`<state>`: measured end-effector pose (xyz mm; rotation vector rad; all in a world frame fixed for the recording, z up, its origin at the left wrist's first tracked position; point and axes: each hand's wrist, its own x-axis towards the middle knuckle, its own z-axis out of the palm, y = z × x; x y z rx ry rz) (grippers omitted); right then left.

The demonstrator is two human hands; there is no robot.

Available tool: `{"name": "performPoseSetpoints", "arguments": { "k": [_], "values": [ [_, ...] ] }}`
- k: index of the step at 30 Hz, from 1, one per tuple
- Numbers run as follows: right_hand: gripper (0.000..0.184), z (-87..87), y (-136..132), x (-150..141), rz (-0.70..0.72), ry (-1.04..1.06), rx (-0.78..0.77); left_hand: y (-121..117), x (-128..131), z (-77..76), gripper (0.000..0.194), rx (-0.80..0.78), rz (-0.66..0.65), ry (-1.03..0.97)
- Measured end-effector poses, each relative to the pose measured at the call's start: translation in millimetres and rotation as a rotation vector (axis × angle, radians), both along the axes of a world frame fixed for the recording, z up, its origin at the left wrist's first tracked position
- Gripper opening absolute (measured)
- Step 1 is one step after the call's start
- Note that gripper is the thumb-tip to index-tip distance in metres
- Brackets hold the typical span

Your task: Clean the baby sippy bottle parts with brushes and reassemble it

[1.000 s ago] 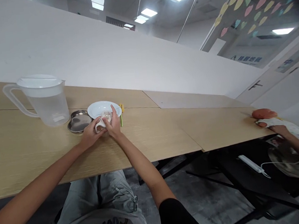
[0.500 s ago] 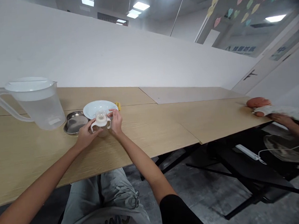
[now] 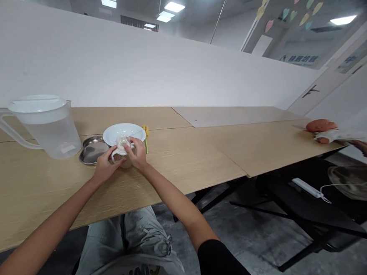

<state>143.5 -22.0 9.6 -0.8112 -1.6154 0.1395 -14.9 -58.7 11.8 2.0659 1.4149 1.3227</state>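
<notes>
Wooden table (image 3: pixel 185 164), grip at centre: I read left hand (image 3: pixel 105 164) and right hand (image 3: pixel 138 154) together, clamped on two-handled cup (image 3: pixel 124 156), just before plate (image 3: pixel 123 130); tray (image 3: pixel 92 151) just left. Risk: smooth plastic slipping from fingers, cup striking plate rim, plate tipping.

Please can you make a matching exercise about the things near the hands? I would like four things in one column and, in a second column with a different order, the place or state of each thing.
Things:
1. clear plastic pitcher
2. steel dish
3. white plate
4. two-handled cup

Places and states:
A. held by the left hand and the right hand
B. lying flat behind the hands
C. farthest left, with a white lid
D. between the clear plastic pitcher and the white plate

Right pairs: 1-C, 2-D, 3-B, 4-A
</notes>
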Motion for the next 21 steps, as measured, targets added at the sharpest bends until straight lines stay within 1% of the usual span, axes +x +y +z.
{"name": "performPoseSetpoints", "arguments": {
  "k": [4, 7, 10, 13, 17, 21],
  "values": [
    [0.053, -2.3, 1.2, -3.5, 0.000, 0.021, -0.044, -1.9, 0.5, 2.1, 0.074, -0.009, -0.011, 0.007],
    [0.057, -2.5, 0.4, -6.1, 0.004, 0.041, -0.065, -1.9, 0.4, 1.8, 0.074, 0.002, -0.023, 0.014],
    [0.060, -2.8, -0.6, -7.6, 0.022, 0.069, -0.057, -0.8, -0.2, -0.1, 0.070, 0.005, -0.034, 0.021],
    [0.058, -5.0, -0.2, -8.5, 0.029, 0.086, -0.023, 0.9, -1.0, -3.0, 0.067, -0.012, -0.063, 0.004],
    [0.058, -9.0, 1.5, -9.9, -0.006, 0.087, 0.012, 2.6, -0.6, -5.2, 0.070, -0.034, -0.095, -0.017],
    [0.059, -10.6, 1.5, -10.1, -0.067, 0.057, 0.026, 2.3, 1.8, -4.4, 0.067, -0.043, -0.128, -0.039]
  ]
}}
